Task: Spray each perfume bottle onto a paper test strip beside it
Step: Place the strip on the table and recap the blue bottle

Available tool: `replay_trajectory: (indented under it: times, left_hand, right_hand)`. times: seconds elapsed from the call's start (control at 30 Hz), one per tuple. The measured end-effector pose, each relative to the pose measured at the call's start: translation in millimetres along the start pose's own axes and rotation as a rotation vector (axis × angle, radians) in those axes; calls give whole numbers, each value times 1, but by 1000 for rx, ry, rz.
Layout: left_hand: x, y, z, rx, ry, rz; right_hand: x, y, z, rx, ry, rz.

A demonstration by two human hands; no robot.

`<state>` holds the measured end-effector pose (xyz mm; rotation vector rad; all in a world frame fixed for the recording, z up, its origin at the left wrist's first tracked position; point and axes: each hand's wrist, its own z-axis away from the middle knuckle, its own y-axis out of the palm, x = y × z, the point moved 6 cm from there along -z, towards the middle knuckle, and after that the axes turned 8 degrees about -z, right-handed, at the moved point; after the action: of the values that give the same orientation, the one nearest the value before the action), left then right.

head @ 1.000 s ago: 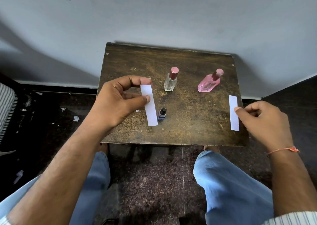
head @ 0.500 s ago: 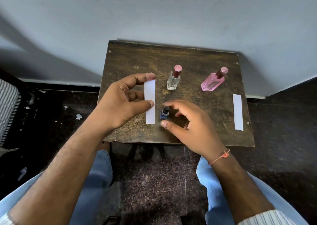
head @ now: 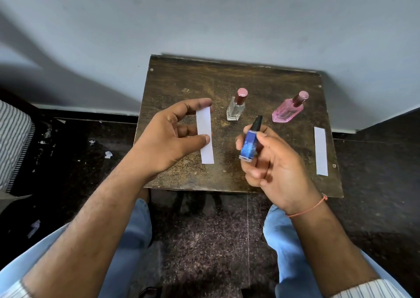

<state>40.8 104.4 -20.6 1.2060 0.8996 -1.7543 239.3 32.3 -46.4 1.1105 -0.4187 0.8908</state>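
**Bottle and strip held up over small table**

Hands raised side by side above a worn dark wooden table [head: 261, 79] set against a pale wall. Left hand [head: 166, 138] reaching in from lower left, forearm bare, palm turned inward; thumb and curled forefinger pinching a white paper strip [head: 205, 136] held upright, long edges running up and down, lower end hanging free below the thumb. Right hand [head: 272, 161] coming in from lower right, orange thread bracelet [head: 309, 209] round the wrist, fingers curled about a small blue bottle [head: 249, 144] with a black cap [head: 257, 123]; bottle lifted clear of the table, tilted, cap pointing up and away, base toward the palm. Bottle just beside the held strip, a gap between them.

Standing on the table behind the hands: a clear bottle [head: 235, 110] with a pink cap, upright; to its right a pink bottle [head: 287, 111] with a darker pink cap. Lying flat near the table's right edge, well apart from both hands: a second paper strip [head: 321, 151].

Below the table, knees in blue jeans [head: 293, 252] on either side, over a dark speckled floor [head: 204, 240].
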Motion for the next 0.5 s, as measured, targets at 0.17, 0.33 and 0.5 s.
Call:
replay_trajectory:
  times: [0.17,0.33,0.5]
  left_hand:
    - [0,5,0,12,11,23]
    - [0,9,-1,50,35,52]
    - [2,19,-1,111,39,87]
  right_hand:
    - [-1,2,1,54,120,-174]
    - [0,6,4,66,145,-192]
    - [1,5,3,52,123,-181]
